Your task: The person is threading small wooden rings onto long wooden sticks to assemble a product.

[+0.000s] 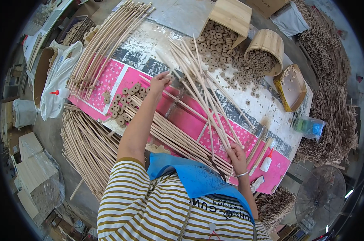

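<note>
Two hands over the table (178, 18). Right hand (237, 157) gripping ends of light sticks (209, 112) by the near edge; left hand (161, 82) mid-table, fingers at a ring (171, 78), can't tell if held. Stick row (178, 135) crowds the near side, room tight. Dark lettering on shirt (142, 193).

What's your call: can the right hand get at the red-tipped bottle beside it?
Probably yes: the bottle is close, with only low wooden strips between. The right hand appears to hold sticks, so it may need to release them.
</note>
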Demonstrator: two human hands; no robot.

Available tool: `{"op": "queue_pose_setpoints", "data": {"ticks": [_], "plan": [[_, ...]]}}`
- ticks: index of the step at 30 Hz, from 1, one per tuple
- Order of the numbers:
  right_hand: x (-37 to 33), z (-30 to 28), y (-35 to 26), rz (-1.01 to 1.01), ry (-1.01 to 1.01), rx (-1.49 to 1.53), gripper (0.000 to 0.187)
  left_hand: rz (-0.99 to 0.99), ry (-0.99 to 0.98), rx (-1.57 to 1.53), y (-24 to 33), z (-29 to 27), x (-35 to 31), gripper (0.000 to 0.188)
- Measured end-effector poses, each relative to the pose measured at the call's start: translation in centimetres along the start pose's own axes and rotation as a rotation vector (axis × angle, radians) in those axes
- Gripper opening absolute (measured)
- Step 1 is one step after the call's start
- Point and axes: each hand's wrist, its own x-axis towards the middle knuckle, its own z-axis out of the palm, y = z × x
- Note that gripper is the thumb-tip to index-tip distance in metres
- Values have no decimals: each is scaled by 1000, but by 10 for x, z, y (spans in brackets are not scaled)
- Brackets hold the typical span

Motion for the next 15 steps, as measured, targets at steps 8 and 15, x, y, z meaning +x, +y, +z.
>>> {"op": "queue_pose_setpoints", "data": {"ticks": [8,15], "plan": [[-26,-1,8,90,-65,50,16,122,49,9,29,4,-11,36],[-32,-3,9,121,-71,44,15,183,55,7,29,4,-12,33]]}}
